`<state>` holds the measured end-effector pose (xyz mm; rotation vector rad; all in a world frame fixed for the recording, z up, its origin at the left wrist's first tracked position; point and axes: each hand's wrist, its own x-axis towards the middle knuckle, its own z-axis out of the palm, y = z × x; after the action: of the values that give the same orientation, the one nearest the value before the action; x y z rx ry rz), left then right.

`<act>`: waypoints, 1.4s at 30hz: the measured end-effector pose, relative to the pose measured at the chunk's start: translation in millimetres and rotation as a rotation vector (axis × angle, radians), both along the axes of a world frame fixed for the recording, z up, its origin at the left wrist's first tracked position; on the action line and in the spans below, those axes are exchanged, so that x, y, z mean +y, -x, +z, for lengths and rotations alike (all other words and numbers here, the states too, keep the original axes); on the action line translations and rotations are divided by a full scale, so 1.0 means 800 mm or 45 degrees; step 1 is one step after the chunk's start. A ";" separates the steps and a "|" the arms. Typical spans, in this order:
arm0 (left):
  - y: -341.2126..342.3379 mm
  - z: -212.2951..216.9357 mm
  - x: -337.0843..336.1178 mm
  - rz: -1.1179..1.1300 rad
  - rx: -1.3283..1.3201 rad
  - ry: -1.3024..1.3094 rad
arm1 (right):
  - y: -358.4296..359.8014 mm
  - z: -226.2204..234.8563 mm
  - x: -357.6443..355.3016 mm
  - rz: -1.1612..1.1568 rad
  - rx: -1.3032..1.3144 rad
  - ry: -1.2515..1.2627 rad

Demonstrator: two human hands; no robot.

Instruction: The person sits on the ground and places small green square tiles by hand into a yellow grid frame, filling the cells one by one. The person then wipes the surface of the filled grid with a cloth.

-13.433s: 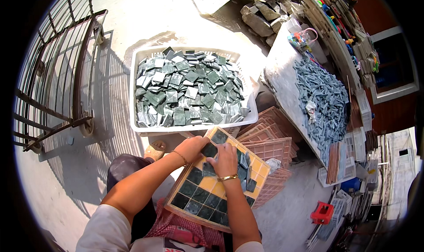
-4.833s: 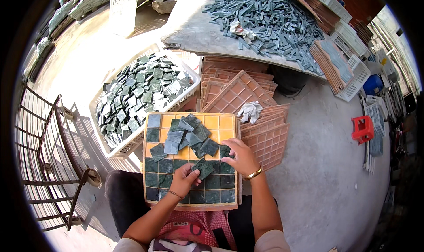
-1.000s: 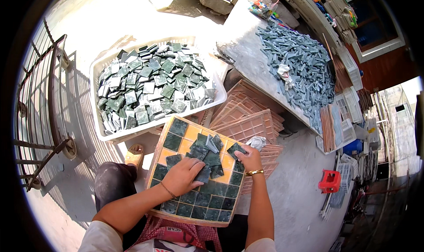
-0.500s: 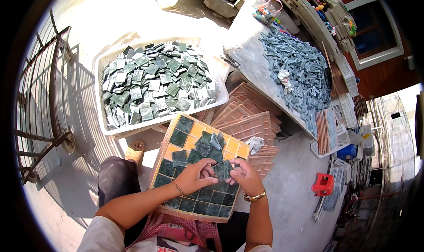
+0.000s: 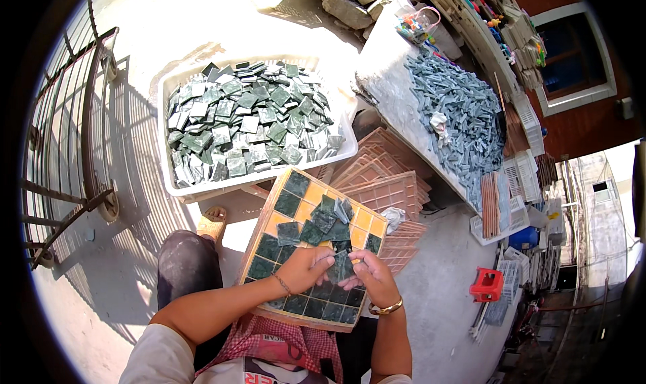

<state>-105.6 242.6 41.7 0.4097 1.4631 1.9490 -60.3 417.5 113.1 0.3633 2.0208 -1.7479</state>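
Head view: left hand [image 5: 304, 269] and right hand [image 5: 378, 280] meet over grid tray [image 5: 315, 193]. Right pinches green tile [image 5: 343, 268] above tray, toward right edge; left fingertips at tile's opposite side, gripping or merely touching, I can't tell. Step, I judge: readying tile for placement. Next move likely calls for choosing among bare yellow cells [image 5: 364, 218] near far edge, squaring tile, laying flat. Loose tiles [image 5: 325, 220] hide cells beneath; hands cover others; held tile's underside unseen.
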 end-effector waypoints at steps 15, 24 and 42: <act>0.013 -0.007 -0.009 -0.169 0.249 0.254 | 0.012 -0.018 -0.012 0.119 0.017 -0.289; 0.031 -0.009 -0.022 -0.097 -0.111 0.131 | 0.036 -0.026 -0.010 0.117 -0.031 -0.173; 0.053 0.001 -0.043 0.312 0.759 0.852 | 0.243 0.010 0.104 -0.643 0.302 -0.236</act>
<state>-148.1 208.6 42.5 0.5392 2.5284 1.4204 -254.3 501.0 121.1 0.8209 2.4255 -1.9665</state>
